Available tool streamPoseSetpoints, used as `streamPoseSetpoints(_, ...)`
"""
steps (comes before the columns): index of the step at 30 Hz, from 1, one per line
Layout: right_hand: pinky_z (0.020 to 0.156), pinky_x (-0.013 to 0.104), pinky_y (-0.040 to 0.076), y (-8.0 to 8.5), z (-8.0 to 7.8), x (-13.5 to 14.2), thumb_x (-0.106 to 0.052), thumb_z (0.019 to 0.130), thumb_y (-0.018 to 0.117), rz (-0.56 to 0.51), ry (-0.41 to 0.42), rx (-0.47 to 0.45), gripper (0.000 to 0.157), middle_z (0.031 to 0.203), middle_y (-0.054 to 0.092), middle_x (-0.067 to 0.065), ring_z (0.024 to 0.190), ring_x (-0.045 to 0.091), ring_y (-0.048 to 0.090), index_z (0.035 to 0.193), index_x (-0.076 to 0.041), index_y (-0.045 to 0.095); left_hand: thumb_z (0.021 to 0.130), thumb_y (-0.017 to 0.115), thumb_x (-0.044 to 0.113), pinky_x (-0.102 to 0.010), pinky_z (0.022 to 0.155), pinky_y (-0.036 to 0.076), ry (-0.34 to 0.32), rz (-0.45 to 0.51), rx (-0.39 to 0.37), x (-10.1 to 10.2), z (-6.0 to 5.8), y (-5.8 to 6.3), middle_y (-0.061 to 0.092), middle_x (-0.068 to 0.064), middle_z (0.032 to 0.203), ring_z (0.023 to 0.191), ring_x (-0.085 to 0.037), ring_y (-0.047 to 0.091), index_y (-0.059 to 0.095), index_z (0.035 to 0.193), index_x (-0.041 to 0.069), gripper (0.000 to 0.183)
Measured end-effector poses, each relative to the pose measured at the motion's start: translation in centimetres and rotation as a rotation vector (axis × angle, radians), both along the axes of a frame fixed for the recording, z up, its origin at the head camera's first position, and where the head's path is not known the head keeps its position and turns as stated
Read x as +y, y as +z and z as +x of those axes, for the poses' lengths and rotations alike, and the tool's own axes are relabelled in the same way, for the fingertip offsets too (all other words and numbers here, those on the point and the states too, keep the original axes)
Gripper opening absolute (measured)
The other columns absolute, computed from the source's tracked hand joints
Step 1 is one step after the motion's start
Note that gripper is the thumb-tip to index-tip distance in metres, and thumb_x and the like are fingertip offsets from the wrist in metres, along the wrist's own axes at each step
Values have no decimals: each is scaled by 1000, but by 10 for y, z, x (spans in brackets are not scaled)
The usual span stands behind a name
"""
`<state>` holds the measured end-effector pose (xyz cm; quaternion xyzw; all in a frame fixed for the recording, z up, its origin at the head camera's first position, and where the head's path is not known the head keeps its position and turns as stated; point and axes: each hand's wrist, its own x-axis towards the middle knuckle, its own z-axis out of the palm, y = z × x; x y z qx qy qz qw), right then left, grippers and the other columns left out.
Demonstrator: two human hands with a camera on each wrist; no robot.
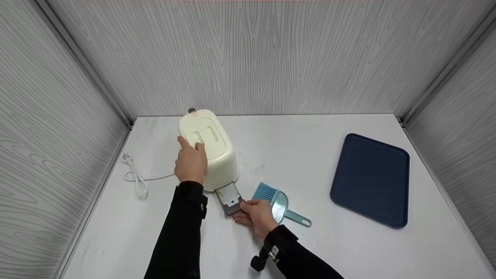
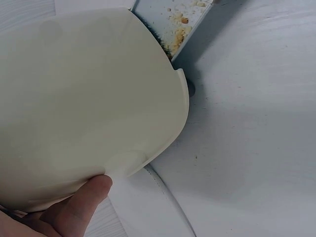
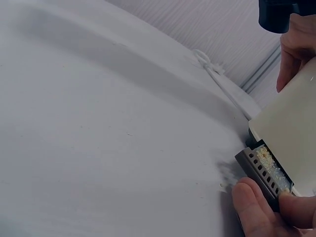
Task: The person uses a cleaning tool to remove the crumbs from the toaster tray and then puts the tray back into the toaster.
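Note:
A cream toaster (image 1: 221, 170) with a lid on top stands on the left half of the white table. My left hand (image 1: 192, 162) grips its left side, the thumb over the lid. From its near end juts a metal crumb tray (image 1: 229, 195), partly out. My right hand (image 1: 257, 216) pinches the grey front edge of that tray between thumb and fingers. Yellow-brown crumbs (image 2: 178, 37) lie on the tray in the left wrist view. The tray's far part is hidden inside the toaster.
A blue hand brush (image 1: 264, 191) lies with a small dustpan (image 1: 280, 204) just beyond my right hand. The toaster's white cord and plug (image 1: 133, 172) lie to the left. A navy tray (image 1: 370, 180) rests on the right, and grey wood-grain panels (image 1: 248, 58) enclose the table.

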<state>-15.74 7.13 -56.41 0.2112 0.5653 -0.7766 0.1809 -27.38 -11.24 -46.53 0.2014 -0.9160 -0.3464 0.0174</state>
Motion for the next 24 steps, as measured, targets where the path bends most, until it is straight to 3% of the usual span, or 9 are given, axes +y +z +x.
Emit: streamPoseSetpoints(24,78,37,64,0,20,16,2,101,60,-4,22,13,37,104,73,26,79,24,77,132,19,51,109,30,47,-57,81,56,-10,3,11,0,2,0,66,-26,124,96,-43,69,3,166,10,74)
